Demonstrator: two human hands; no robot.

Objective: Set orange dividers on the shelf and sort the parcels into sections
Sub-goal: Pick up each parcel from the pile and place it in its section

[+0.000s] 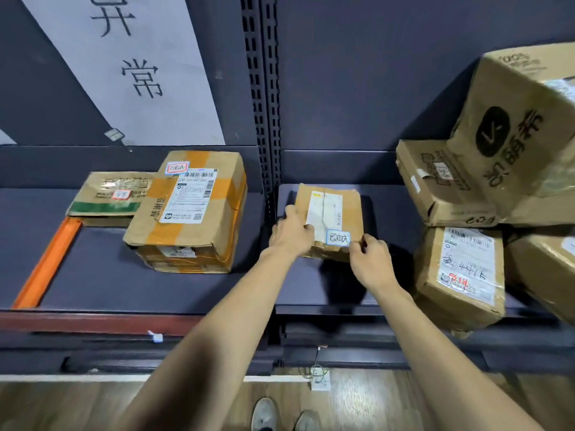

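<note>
A small flat cardboard parcel with a white label and a blue-edged sticker lies on the right shelf bay. My left hand grips its near-left edge, fingers curled over the side. My right hand pinches its near-right corner beside the sticker. One orange divider lies on the left shelf bay, running front to back. Right of the divider stand a larger taped parcel and a flat parcel with a green stripe behind it.
A stack of cardboard boxes fills the right end of the shelf, with a big tilted box on top. A slotted upright post separates the bays. A white paper sign hangs on the back panel. My shoes stand on wooden flooring.
</note>
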